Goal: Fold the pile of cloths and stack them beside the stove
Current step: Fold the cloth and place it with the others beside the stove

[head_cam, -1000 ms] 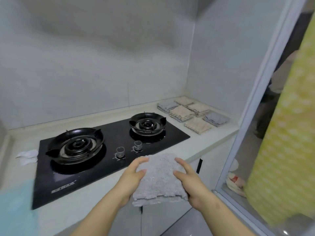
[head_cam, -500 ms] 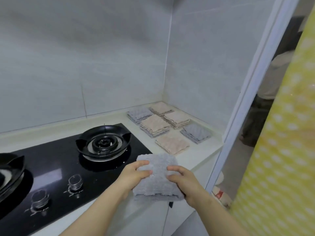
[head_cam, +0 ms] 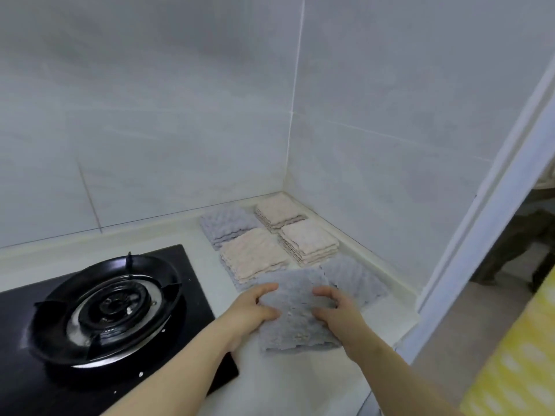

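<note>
Subject: a folded grey cloth (head_cam: 295, 307) is shown held flat between both hands, low over the counter (head_cam: 285, 382) and to the right of the stove (head_cam: 187, 265).
Left hand: the left hand (head_cam: 255, 307) is closed on the cloth's left edge, with the thumb laid on top and a finger curled over the far corner.
Right hand: the right hand (head_cam: 335, 315) is clamped on the right edge in mirror fashion. The fingers underneath are hidden.
Cloth relative to grip: the cloth is spanned between the two hands, with its middle unsupported and its near edge trailing back toward the wrists. Whether it is touching the counter cannot be told.
Surroundings: finished cloths are laid toward the wall corner. These are a rear grey stack (head_cam: 228, 225), a rear beige stack (head_cam: 279, 211), a middle beige stack (head_cam: 309, 241), a near beige stack (head_cam: 255, 255) and a low grey pile (head_cam: 357, 280) just beside the right hand.
Handling (judged): the cloth is taken to be light, soft and limp. Its fluffy pile should resist slipping, and nothing about it is fragile. The fold may fall open if only one edge is held.
Hold point (judged): the two opposite side edges are best pinched through all layers, as is done here.
Step (judged): the folding appears complete, and the cloth is not yet set down and released.
</note>
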Demonstrator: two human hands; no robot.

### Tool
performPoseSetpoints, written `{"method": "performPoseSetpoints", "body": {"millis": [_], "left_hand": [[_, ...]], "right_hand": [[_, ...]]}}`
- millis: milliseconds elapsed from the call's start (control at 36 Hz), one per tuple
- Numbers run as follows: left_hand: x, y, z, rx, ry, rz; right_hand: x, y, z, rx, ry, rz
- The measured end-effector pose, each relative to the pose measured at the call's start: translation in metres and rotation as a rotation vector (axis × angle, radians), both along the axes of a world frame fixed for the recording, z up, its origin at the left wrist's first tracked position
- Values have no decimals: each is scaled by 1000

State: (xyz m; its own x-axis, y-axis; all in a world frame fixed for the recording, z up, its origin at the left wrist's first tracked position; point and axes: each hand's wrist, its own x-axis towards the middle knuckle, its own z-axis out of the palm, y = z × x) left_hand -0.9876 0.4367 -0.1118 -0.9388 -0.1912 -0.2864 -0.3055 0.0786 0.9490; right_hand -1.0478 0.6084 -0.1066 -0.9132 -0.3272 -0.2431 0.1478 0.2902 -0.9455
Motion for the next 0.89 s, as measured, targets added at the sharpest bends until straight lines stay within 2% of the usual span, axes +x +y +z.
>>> {"method": "performPoseSetpoints", "body": {"millis": [139, 417, 583, 806, 889], "left_hand": [[-55, 31, -9, -27, -22, 49], [-145, 107, -16, 108, -85, 215], [-173, 135, -17, 155, -105, 302], [-190, 150, -21, 102, -178, 312], [-194, 151, -22, 82, -186, 317]], "right_hand": [[-74, 25, -13, 62, 11, 40], [-186, 78, -20, 118, 119, 213], [-220, 90, -28, 575, 526, 345], [-232, 100, -31, 834, 676, 518], [-233, 103, -32, 860, 753, 534]]}}
